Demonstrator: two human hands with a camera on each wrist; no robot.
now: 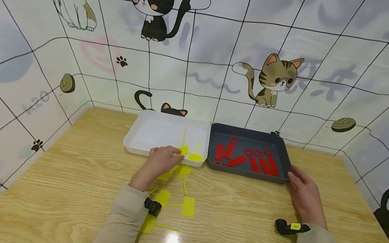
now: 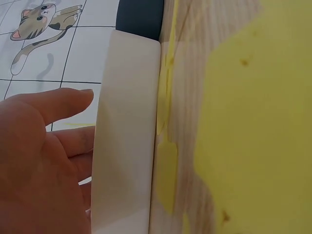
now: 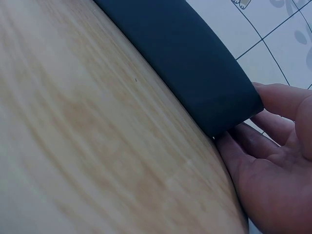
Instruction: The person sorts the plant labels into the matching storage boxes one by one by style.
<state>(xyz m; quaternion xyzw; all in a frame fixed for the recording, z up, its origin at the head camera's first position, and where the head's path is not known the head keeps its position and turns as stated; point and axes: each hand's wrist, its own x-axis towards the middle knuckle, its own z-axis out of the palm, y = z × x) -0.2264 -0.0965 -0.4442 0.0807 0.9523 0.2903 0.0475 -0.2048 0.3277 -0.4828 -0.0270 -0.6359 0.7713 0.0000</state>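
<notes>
My left hand (image 1: 162, 161) reaches over the front wall of a white tray (image 1: 149, 132), its fingertips beside a yellow tag with a thin strap (image 1: 183, 149). In the left wrist view the thumb (image 2: 73, 101) and fingers stand apart; the tray wall hides the fingertips. Another yellow tag (image 1: 195, 157) lies in that tray. At the right front corner of a dark grey tray (image 1: 246, 173), my right hand (image 1: 306, 192) holds the edge between thumb and fingers, as the right wrist view also shows. Several red tags with ring ends (image 1: 237, 161) lie inside it.
On the wooden table (image 1: 233, 223), several more yellow tags (image 1: 189, 206) lie in front of the white tray, some partly hidden by my left arm. Both trays stand side by side near a wall covering (image 1: 208, 38) printed with cats and grid lines.
</notes>
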